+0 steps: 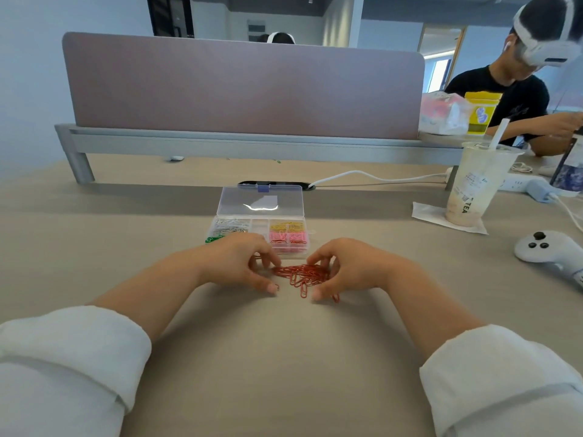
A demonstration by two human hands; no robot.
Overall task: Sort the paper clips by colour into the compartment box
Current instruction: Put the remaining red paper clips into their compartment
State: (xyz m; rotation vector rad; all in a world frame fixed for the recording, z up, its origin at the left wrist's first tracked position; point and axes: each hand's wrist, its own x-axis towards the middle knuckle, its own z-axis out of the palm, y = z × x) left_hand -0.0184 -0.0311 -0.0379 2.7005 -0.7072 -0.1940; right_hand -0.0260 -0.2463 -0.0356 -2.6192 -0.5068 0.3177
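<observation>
On the tabletop (284, 357), just in front of the compartment box (307, 247), sits a heap of red paper clips (303, 274), near the box but not in it. Left grip (243, 261) curls at the heap's left edge and right grip (344, 268) curls over its right side, fingers of both bent down onto clips. Cannot tell if either really pinches any or only rakes them together. Lid (260, 201) is open, folded back. Yellow clips (287, 227) are back right, with pink clips (288, 237) just in front of them. White clips (230, 225) are back left, green clips (213, 238) front left, partly hidden by the left grip. Front right cell seems to hold some red already.

Risks, as I judge them: the clips look tangled, so a lifted bunch could trail strays that drop into the pink cell next door. Squeezing from both sides could push clips out toward the person. Flat loose ones may be fiddly to pick up.
</observation>
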